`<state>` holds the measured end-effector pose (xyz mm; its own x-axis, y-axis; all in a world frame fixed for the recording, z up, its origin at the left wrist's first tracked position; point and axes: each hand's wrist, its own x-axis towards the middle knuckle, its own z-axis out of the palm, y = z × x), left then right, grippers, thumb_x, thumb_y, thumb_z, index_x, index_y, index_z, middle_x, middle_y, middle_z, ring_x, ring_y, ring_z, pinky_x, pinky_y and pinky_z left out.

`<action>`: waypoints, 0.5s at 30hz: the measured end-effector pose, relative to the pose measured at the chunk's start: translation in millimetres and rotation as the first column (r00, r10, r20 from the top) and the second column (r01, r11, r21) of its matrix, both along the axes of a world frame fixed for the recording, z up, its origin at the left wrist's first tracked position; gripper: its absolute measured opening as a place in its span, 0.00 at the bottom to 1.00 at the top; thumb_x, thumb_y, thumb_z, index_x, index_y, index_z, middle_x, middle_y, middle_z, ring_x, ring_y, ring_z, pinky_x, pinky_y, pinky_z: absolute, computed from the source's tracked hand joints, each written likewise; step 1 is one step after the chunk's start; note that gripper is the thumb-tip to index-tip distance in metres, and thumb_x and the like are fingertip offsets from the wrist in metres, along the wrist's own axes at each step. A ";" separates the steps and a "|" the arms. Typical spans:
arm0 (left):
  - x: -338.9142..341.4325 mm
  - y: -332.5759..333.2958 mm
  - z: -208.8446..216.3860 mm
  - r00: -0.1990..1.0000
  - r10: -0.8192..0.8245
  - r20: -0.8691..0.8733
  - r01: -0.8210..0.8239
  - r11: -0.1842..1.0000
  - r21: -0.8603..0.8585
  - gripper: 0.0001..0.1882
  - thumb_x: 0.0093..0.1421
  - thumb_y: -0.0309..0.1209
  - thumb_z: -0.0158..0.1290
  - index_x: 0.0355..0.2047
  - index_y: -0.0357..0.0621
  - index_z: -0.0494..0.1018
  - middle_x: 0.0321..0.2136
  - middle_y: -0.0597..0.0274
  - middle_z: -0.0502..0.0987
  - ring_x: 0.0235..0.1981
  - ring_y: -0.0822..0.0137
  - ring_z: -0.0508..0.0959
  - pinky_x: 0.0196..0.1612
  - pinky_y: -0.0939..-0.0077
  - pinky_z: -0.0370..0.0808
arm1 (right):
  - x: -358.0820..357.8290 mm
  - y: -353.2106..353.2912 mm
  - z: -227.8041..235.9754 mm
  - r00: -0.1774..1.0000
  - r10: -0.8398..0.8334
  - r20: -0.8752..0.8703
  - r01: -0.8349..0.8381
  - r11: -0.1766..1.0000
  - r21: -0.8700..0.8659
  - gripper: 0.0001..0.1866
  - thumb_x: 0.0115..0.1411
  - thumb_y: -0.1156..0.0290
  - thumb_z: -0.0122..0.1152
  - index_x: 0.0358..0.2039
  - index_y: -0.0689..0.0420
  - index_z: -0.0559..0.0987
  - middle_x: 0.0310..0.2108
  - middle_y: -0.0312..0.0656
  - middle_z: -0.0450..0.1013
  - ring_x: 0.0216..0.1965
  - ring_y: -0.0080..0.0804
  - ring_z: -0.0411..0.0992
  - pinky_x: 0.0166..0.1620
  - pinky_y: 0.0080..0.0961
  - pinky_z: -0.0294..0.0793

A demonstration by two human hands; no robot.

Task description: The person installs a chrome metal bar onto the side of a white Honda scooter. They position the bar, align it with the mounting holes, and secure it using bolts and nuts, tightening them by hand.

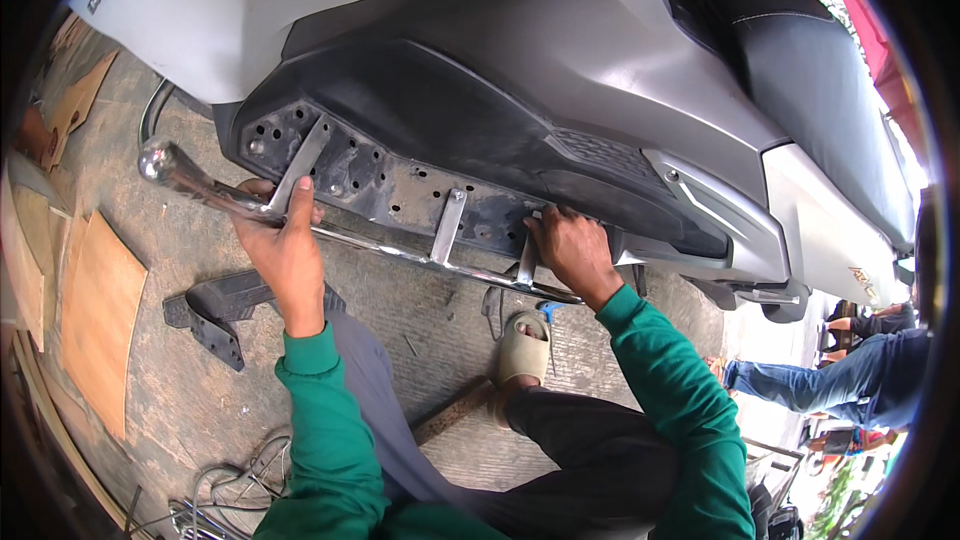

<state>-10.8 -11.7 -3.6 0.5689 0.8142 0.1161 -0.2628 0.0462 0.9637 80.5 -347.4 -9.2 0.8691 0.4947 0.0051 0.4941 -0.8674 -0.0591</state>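
Left hand [285,240] wrapped around chrome side bar [330,233] near its rounded left end, thumb by flat metal bracket [300,162]. Right hand [570,250] closed on right bracket where bar meets scooter underside [400,190]; fingers curl behind it, exact hold partly hidden. Bar runs along lower edge of grey scooter body, touching perforated black plate. Middle bracket [448,225] between both hands. Black plastic footboard piece [225,305] lies on concrete floor [180,390], below left hand. Beige sandal [523,345] under bar. Cardboard sheets [100,320] at left.

Left hand [285,250] closed in grip; right hand [572,252] fingers curled, arms outstretched.
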 end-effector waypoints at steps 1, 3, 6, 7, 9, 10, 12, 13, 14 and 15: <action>-0.1 0.8 -1.5 1.000 -0.005 -0.009 0.005 1.000 -0.002 0.25 0.69 0.23 0.68 0.57 0.35 0.64 0.44 0.52 0.79 0.35 0.69 0.81 0.36 0.73 0.81 | 0.2 0.8 -1.3 1.000 -0.009 0.015 0.009 1.000 0.011 0.20 0.77 0.55 0.58 0.44 0.62 0.80 0.39 0.59 0.82 0.35 0.62 0.84 0.35 0.52 0.84; -0.6 1.0 -3.5 1.000 -0.011 -0.015 0.011 1.000 -0.014 0.25 0.69 0.24 0.68 0.57 0.35 0.64 0.44 0.52 0.79 0.35 0.69 0.81 0.36 0.73 0.81 | 3.6 2.1 -4.1 0.999 0.001 0.049 -0.003 0.999 0.034 0.19 0.76 0.55 0.59 0.42 0.61 0.79 0.38 0.57 0.82 0.35 0.62 0.83 0.36 0.54 0.83; -2.6 1.6 -2.8 0.999 -0.035 -0.032 0.035 0.999 -0.018 0.26 0.69 0.24 0.67 0.58 0.35 0.63 0.44 0.52 0.79 0.35 0.69 0.81 0.36 0.72 0.81 | 6.1 0.7 -6.0 0.999 0.006 0.051 -0.009 0.998 0.054 0.16 0.76 0.57 0.60 0.43 0.60 0.79 0.41 0.57 0.81 0.37 0.63 0.82 0.38 0.55 0.82; -2.8 1.3 -2.2 0.999 -0.037 -0.040 0.036 0.999 -0.018 0.26 0.69 0.25 0.67 0.58 0.35 0.63 0.44 0.52 0.79 0.35 0.69 0.80 0.36 0.72 0.81 | 5.8 0.1 -6.6 0.998 0.010 0.067 -0.014 0.998 0.058 0.15 0.75 0.59 0.60 0.44 0.61 0.79 0.42 0.56 0.81 0.37 0.63 0.82 0.38 0.54 0.82; -2.0 -0.7 -1.1 0.999 -0.028 -0.020 0.028 1.000 -0.013 0.26 0.70 0.24 0.67 0.59 0.35 0.62 0.44 0.52 0.78 0.35 0.69 0.80 0.36 0.72 0.81 | 3.5 -2.9 -7.1 0.996 0.033 0.081 -0.040 0.996 0.086 0.13 0.74 0.63 0.61 0.45 0.61 0.80 0.43 0.56 0.80 0.38 0.63 0.82 0.39 0.54 0.82; -1.8 -1.6 -0.6 1.000 -0.017 -0.003 0.017 1.000 0.002 0.27 0.70 0.24 0.67 0.60 0.35 0.62 0.44 0.52 0.78 0.35 0.69 0.80 0.36 0.72 0.81 | 2.0 -5.2 -7.2 0.995 0.054 0.079 -0.063 0.992 0.110 0.12 0.72 0.65 0.62 0.45 0.61 0.80 0.44 0.56 0.79 0.38 0.63 0.82 0.40 0.54 0.82; -1.8 -1.8 1.0 0.999 -0.026 -0.030 0.026 1.000 -0.015 0.28 0.70 0.24 0.66 0.61 0.35 0.62 0.46 0.52 0.77 0.35 0.69 0.80 0.35 0.72 0.81 | 1.1 -7.9 -8.7 0.990 0.087 0.107 -0.103 0.983 0.149 0.10 0.70 0.68 0.63 0.45 0.61 0.80 0.45 0.56 0.79 0.39 0.63 0.82 0.41 0.54 0.82; -1.6 -2.0 1.7 0.999 -0.034 -0.040 0.033 0.999 -0.016 0.28 0.70 0.23 0.66 0.62 0.35 0.62 0.46 0.52 0.77 0.35 0.68 0.80 0.35 0.72 0.81 | 0.9 -8.7 -9.9 0.985 0.098 0.138 -0.121 0.979 0.163 0.09 0.69 0.70 0.63 0.45 0.61 0.80 0.45 0.55 0.79 0.39 0.63 0.81 0.41 0.54 0.82; -1.4 -3.0 2.1 0.999 -0.014 -0.037 0.013 1.000 -0.010 0.27 0.70 0.23 0.66 0.60 0.35 0.62 0.42 0.54 0.77 0.33 0.69 0.79 0.36 0.72 0.80 | 1.2 -9.4 -11.1 0.979 0.108 0.175 -0.140 0.973 0.183 0.08 0.68 0.71 0.63 0.44 0.61 0.80 0.45 0.55 0.79 0.39 0.63 0.81 0.42 0.54 0.82; -0.9 -4.9 2.2 0.999 0.005 -0.033 -0.005 1.000 -0.002 0.26 0.70 0.23 0.66 0.59 0.35 0.62 0.37 0.56 0.77 0.31 0.70 0.78 0.36 0.72 0.79 | 1.7 -10.1 -11.9 0.980 0.112 0.164 -0.142 0.973 0.184 0.08 0.68 0.71 0.63 0.44 0.61 0.80 0.45 0.55 0.79 0.39 0.63 0.81 0.42 0.54 0.82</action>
<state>-11.7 -16.6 -1.4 0.5680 0.8175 0.0951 -0.2308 0.0473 0.9718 82.2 -357.5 -21.1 0.7808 0.5777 0.2381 0.6157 -0.7762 -0.1358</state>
